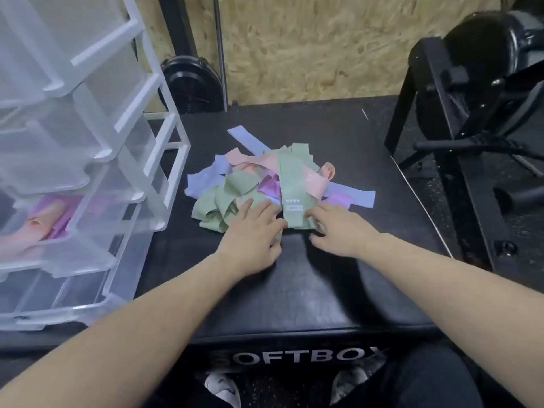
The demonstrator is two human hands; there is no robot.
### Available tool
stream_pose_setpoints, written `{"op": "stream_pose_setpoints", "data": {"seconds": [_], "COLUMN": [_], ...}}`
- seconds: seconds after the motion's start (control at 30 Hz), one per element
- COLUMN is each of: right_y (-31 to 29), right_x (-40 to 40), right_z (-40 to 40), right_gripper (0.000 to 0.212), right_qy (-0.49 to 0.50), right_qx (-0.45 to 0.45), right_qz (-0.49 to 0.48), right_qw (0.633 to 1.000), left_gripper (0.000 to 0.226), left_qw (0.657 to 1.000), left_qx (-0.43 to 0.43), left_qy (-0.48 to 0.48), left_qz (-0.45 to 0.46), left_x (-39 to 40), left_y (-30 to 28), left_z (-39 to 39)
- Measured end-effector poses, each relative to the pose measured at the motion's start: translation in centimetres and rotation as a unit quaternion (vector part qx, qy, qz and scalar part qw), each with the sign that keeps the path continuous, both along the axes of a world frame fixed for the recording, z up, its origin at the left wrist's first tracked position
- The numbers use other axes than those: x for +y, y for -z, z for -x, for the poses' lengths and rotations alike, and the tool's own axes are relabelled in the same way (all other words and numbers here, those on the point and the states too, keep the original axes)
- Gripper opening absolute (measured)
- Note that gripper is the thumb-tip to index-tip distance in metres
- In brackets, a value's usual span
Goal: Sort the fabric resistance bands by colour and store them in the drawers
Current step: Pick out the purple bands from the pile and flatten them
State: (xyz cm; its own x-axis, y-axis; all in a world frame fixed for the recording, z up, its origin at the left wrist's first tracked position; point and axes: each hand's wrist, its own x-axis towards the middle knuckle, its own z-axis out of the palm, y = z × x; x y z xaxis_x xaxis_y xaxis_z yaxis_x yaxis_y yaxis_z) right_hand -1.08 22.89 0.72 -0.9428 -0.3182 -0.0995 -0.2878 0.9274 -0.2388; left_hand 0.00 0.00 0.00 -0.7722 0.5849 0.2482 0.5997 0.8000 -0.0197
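Observation:
A loose pile of fabric resistance bands lies on the black soft box (294,290): green bands (223,198), peach ones (315,184), purple ones (269,185) and pale blue ones (203,179). A long green band with a white label (293,184) lies on top and points toward me. My left hand (253,234) rests on the green bands with straight fingers, its thumb against the labelled band's near end. My right hand (338,231) grips that same end from the right with curled fingers.
A clear plastic drawer unit (141,172) stands at the left with several drawers pulled out. One drawer (97,254) holds peach and purple bands. Black gym equipment (471,98) stands at the right and a weight plate (191,83) leans behind the box.

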Motion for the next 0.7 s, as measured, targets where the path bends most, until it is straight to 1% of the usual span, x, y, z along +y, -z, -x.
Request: {"op": "stream_pose_setpoints", "data": {"seconds": [0.03,0.13,0.23,0.3,0.37,0.43,0.53,0.7], "right_y": [0.1,0.7,1.0,0.8,0.7,0.5,0.0,-0.4], "right_x": [-0.1,-0.1,0.1,0.1,-0.2,-0.5,-0.5,0.1], "right_z": [0.2,0.6,1.0,0.8,0.3,-0.2,-0.9,-2.0], "right_gripper": [0.047,0.051,0.046,0.035,0.025,0.024,0.027,0.023], "right_qy": [0.003,0.015,0.021,0.026,0.023,0.029,0.050,0.046], "right_qx": [0.013,0.047,0.057,0.051,0.049,0.029,-0.013,-0.032], "right_qz": [-0.004,-0.015,-0.008,-0.012,-0.037,-0.042,-0.013,0.001], "right_qw": [1.000,0.999,0.998,0.998,0.998,0.998,0.999,0.998], "left_gripper": [0.034,0.040,0.044,0.046,0.048,0.046,0.048,0.047], "left_qw": [1.000,1.000,0.999,0.999,0.998,0.996,0.992,0.993], "left_qx": [-0.016,-0.024,-0.030,-0.039,-0.058,-0.087,-0.121,-0.113], "left_qy": [-0.005,-0.008,-0.014,-0.020,-0.023,-0.024,-0.036,-0.032], "left_qz": [0.003,-0.010,-0.013,-0.013,-0.003,0.003,0.014,0.015], "left_x": [0.1,0.4,0.1,0.1,0.4,0.8,1.4,1.9], "left_y": [0.3,1.3,2.0,1.9,1.5,1.1,0.3,-0.7], "left_z": [0.2,0.4,0.5,0.3,0.0,-0.4,-0.9,-1.9]}}
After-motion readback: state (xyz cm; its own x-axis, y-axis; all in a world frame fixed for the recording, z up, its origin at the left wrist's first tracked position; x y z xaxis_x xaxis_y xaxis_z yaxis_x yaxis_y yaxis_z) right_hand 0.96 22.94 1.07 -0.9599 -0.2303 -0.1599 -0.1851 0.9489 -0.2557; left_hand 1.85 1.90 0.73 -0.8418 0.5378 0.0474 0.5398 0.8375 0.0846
